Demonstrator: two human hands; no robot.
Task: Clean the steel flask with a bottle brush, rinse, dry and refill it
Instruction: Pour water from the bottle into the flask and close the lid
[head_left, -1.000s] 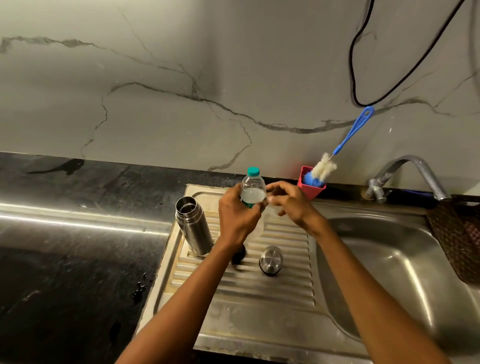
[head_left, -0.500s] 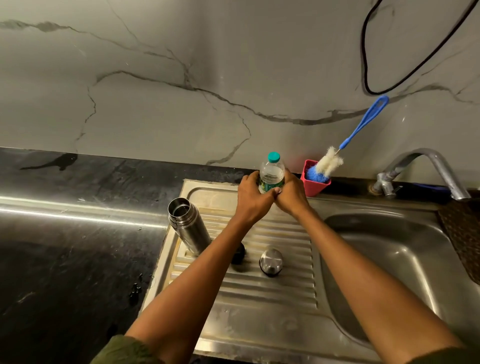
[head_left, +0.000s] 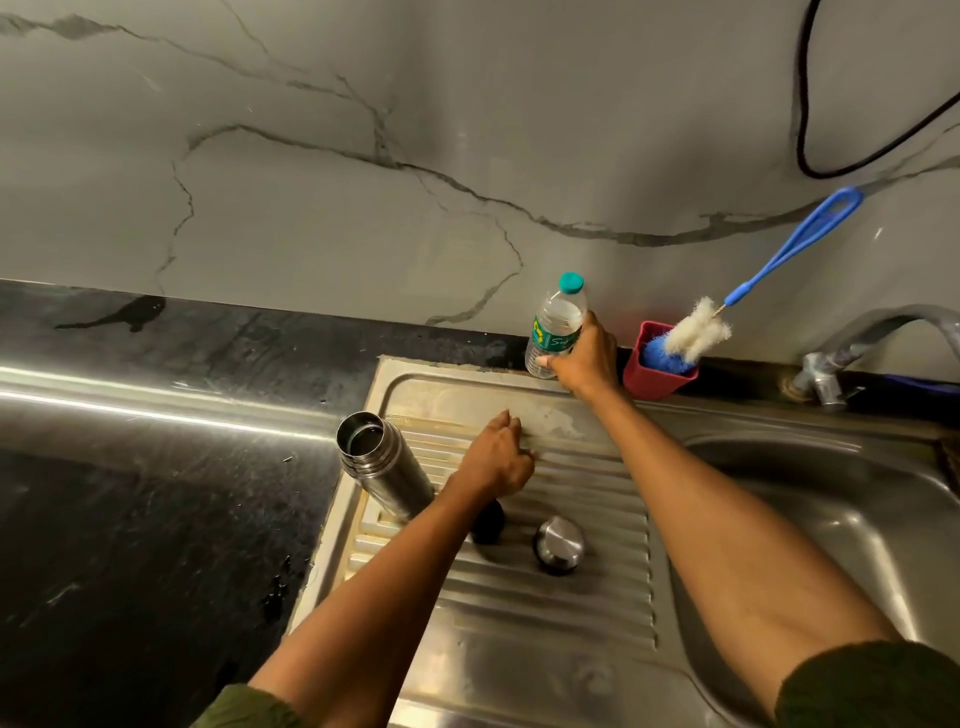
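Note:
The steel flask (head_left: 382, 462) stands uncapped at the left edge of the ribbed drainboard (head_left: 571, 597). Its steel cap (head_left: 559, 544) and a black stopper (head_left: 488, 519) lie on the ribs to its right. My right hand (head_left: 584, 358) grips a clear water bottle (head_left: 556, 325) with a teal cap, upright at the back rim near the wall. My left hand (head_left: 496, 457) hovers over the drainboard just right of the flask, fingers curled, holding nothing. The bottle brush (head_left: 696, 332), blue handle and white head, leans in a red cup (head_left: 657, 376).
The sink basin (head_left: 831, 519) lies to the right with a steel tap (head_left: 852, 353) behind it. Dark stone counter (head_left: 156, 493) stretches left of the drainboard. A black cable (head_left: 802, 104) hangs on the marble wall.
Both hands held the bottle above the drainboard before. Now the right hand alone holds it at the back rim, and the left hand has let go and drawn back toward the flask.

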